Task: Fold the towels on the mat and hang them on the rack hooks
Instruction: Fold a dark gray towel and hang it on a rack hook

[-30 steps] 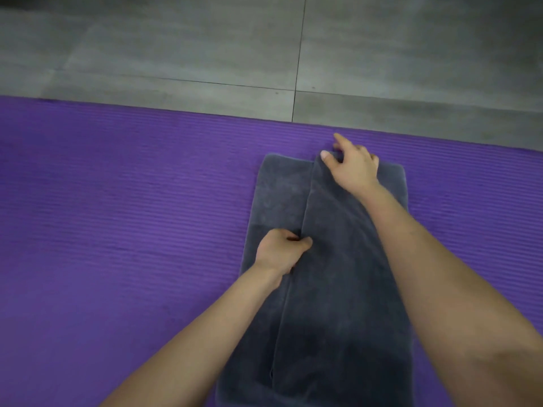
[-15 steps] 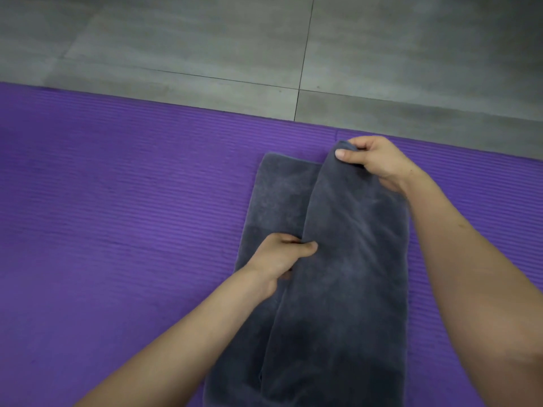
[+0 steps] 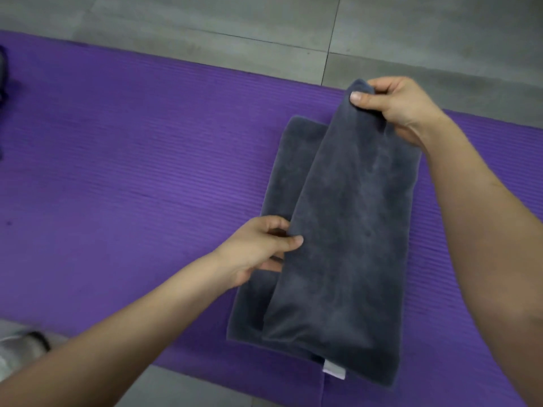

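Gray towel [image 3: 346, 230] lies on the purple mat [image 3: 132, 171], top layer lifted. Right hand [image 3: 402, 110] pinches its far corner; left hand [image 3: 258, 251] pinches the edge midway. Step: folding, 1 lengthwise fold in hand. Next, prob.: carry the flap across, line up edges w/ the bottom layer, press flat.

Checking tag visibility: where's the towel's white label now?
Head view, bottom, right of centre: white label on the grey towel's near edge, by the purple mat's near border.
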